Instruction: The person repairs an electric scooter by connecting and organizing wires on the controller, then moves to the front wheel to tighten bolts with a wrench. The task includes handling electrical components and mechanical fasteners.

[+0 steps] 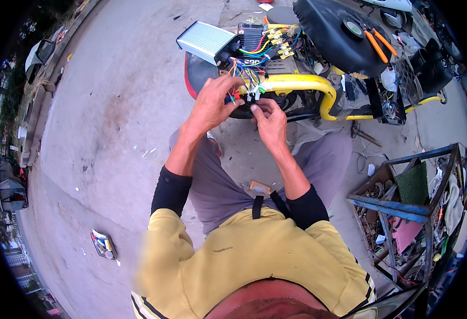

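A silver finned controller box [204, 42] sits on the tail of a yellow-framed electric scooter [297, 81]. Out of it runs a bundle of thin coloured wires [248, 73], which hangs over the frame tube toward my hands. My left hand [210, 105] is closed around some of these wires, with small red, blue and green ends showing by its fingertips. Close beside it, my right hand [272, 123] pinches a small black connector [252, 101]; its exact shape is partly hidden by the fingers. White plugs [252, 94] dangle between both hands.
Thick cables meet yellow terminal blocks [281, 43] on the scooter. Orange-handled pliers [378, 45] and a tape roll [353, 28] lie on the black seat [318, 26]. A blue metal-framed scrap bin [393, 204] stands at right, a small tray [103, 244] on the ground at left.
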The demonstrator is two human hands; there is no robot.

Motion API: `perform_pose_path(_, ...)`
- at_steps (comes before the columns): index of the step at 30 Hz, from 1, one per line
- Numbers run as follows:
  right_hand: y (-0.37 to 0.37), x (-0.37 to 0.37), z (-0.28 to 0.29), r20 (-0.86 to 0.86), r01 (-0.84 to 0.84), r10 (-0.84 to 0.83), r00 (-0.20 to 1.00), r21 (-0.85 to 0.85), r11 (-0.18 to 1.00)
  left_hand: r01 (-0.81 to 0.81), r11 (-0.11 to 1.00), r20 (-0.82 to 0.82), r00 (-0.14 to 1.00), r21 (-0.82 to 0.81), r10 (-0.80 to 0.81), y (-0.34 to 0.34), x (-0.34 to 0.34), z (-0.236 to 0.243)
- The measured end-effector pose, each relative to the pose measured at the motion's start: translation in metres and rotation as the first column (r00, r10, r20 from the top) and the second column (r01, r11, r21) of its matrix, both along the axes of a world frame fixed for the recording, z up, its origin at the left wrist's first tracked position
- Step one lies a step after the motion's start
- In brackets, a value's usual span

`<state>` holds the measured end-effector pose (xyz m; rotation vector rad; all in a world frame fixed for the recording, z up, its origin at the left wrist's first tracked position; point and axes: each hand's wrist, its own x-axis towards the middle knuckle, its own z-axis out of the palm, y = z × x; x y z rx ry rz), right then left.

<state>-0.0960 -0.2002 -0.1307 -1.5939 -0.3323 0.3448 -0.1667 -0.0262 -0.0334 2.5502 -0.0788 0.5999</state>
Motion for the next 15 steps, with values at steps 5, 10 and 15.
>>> perform_pose_path(5,0.012,-0.005,0.014,-0.274,-0.072,0.154,0.949,0.287,0.955,0.017,0.970,-0.063,0.997,-0.241,-0.033,0.013,-0.003,-0.001)
perform_pose_path(10,0.016,-0.002,0.007,-0.371,-0.038,0.197,0.908,0.396,0.917,0.082,0.854,-0.109,0.981,-0.514,-0.160,0.024,-0.001,0.003)
perform_pose_path(15,0.016,-0.008,0.007,-0.462,0.019,0.238,0.854,0.485,0.874,0.123,0.742,-0.077,0.970,-0.659,-0.230,0.027,-0.002,0.006)
